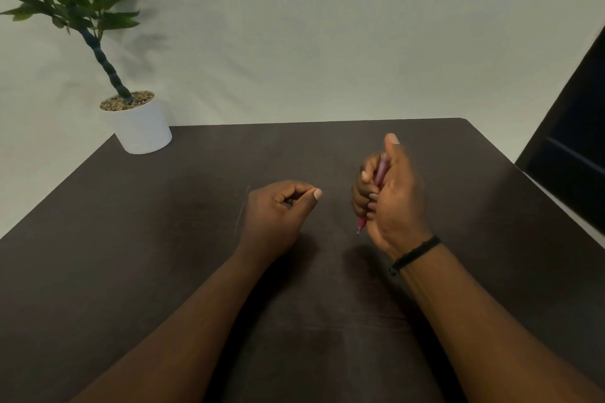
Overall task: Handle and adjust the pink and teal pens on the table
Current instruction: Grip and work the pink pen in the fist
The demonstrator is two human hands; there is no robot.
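My right hand (391, 196) is curled around the pink pen (361, 224), holding it nearly upright above the dark table (163, 239). The pen's tip pokes out below my fingers, pointing down, and its pink barrel shows between fingers and thumb. The thumb sticks up. My left hand (278, 209) rests on the table to the left, fingers closed loosely into a fist; something small and dark may sit inside it, but I cannot tell what. No teal pen is visible.
A white pot (140, 127) with a green plant stands at the table's far left corner. A dark chair or panel (573, 147) is beyond the right edge. A black bracelet (414, 253) circles my right wrist.
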